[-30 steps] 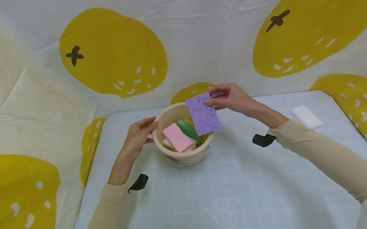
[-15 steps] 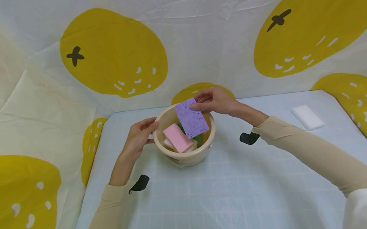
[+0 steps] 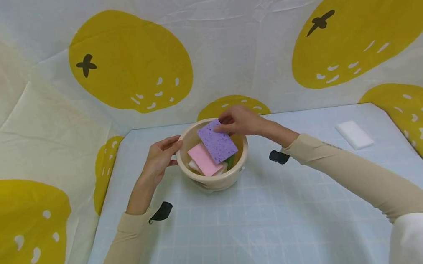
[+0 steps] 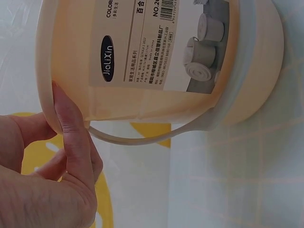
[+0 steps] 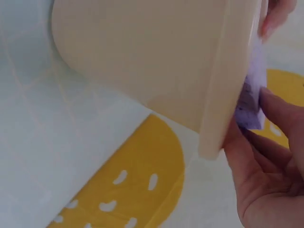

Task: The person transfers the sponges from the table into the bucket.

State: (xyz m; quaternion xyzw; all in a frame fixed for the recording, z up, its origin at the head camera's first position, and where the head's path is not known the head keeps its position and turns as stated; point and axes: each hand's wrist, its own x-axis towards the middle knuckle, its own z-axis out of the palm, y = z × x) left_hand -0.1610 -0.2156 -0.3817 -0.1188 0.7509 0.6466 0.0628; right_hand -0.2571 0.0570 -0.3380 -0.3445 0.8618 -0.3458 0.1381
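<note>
A cream plastic bucket (image 3: 216,185) stands near the back of the table. My left hand (image 3: 160,155) grips its rim on the left side; in the left wrist view the thumb and fingers pinch the rim beside the hanging handle (image 4: 142,140). With my right hand (image 3: 241,121) I pinch a purple speckled sponge (image 3: 218,142) by its upper right corner, tilted over the bucket's mouth. Below it inside lie a pink sponge (image 3: 203,161), something white and a bit of green, mostly covered. In the right wrist view the purple sponge (image 5: 251,95) shows edge-on at the rim.
A white rectangular sponge (image 3: 354,134) lies on the table at the right. The table has a pale blue checked cover (image 3: 212,232). A white cloth with yellow lemons (image 3: 129,59) rises behind and at the left. A label (image 4: 142,47) is on the bucket's side.
My right hand has moved left and slightly down, carrying the purple sponge from the bucket's right rim to over its middle. The green thing is now mostly covered. My left hand stays on the rim.
</note>
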